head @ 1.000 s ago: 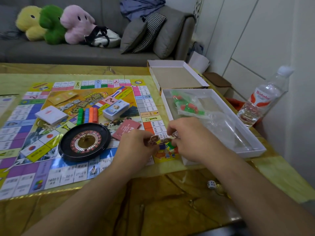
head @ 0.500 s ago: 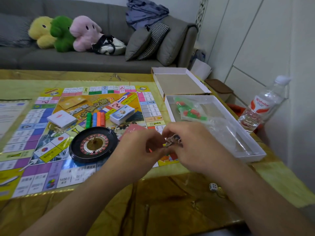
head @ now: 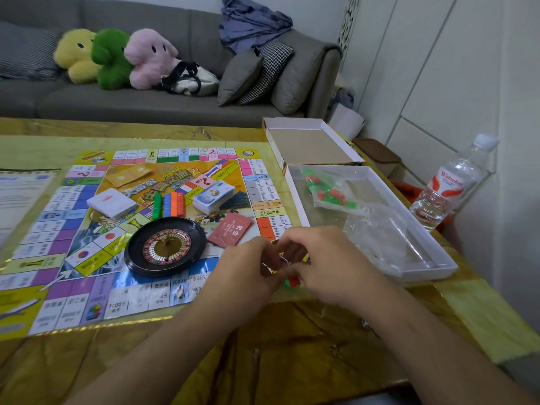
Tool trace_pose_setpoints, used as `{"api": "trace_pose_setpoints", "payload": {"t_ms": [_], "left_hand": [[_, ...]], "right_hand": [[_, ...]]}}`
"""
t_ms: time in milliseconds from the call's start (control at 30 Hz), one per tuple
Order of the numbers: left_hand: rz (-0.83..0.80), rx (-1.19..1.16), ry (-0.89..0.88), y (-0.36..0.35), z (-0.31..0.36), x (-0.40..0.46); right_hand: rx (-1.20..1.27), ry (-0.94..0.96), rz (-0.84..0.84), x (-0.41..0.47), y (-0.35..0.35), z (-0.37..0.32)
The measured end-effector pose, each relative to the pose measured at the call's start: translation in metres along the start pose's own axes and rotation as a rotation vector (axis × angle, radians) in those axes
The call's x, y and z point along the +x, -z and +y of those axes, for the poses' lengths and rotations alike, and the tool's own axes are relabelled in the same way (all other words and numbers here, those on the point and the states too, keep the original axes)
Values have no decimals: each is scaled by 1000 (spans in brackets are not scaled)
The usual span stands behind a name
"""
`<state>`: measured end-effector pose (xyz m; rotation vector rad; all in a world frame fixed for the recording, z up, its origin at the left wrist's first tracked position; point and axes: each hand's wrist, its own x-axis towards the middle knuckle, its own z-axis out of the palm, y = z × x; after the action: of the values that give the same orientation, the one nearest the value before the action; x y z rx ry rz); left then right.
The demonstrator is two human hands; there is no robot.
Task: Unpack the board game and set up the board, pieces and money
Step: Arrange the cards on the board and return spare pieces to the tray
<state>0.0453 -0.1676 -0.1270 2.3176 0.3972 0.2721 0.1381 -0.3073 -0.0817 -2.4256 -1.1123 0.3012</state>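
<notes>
- Since the earlier frame the small printed piece has become mostly hidden between the hands.
- Fingers of the left hand and right hand curl together, pinching it.
- They hover over the board's near right corner, beside the roulette wheel.
- The open box tray lies to the right on the table.

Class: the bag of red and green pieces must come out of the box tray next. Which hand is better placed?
Probably the right hand: it is nearer the bag in the tray.
</notes>
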Motion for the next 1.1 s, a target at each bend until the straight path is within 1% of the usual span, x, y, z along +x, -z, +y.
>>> {"api": "trace_pose_setpoints", "payload": {"t_ms": [100, 233, 333, 400, 500, 600, 667, 767, 867, 1033, 1100], "left_hand": [[38, -56, 10, -6, -2, -1], [68, -2, 7, -1, -1, 2], [92, 23, 6, 6, -1, 6], [96, 37, -2, 9, -1, 7], [74, 76, -14, 8, -1, 6], [60, 94, -17, 4, -1, 4], [54, 101, -19, 4, -1, 4], [46, 104, -20, 3, -1, 5], [46, 92, -16, 3, -2, 5], [54, 81, -20, 3, -2, 4], [54, 79, -19, 3, -2, 5]], "right_hand": [[27, -20, -22, 0, 0, 3], [85, -38, -18, 1, 5, 4], [90, -64, 19, 3, 11, 9], [55, -72, 30, 3, 12, 10], [-53, -77, -42, 1, 8, 6], [-72, -97, -82, -1, 10, 4], [-75, -81, -45, -1, 13, 4], [-81, -51, 55, -1, 15, 6], [-149, -57, 118, -1, 16, 11], [-289, -74, 83, -1, 18, 14], [-294, -53, 60, 0, 15, 14]]}}
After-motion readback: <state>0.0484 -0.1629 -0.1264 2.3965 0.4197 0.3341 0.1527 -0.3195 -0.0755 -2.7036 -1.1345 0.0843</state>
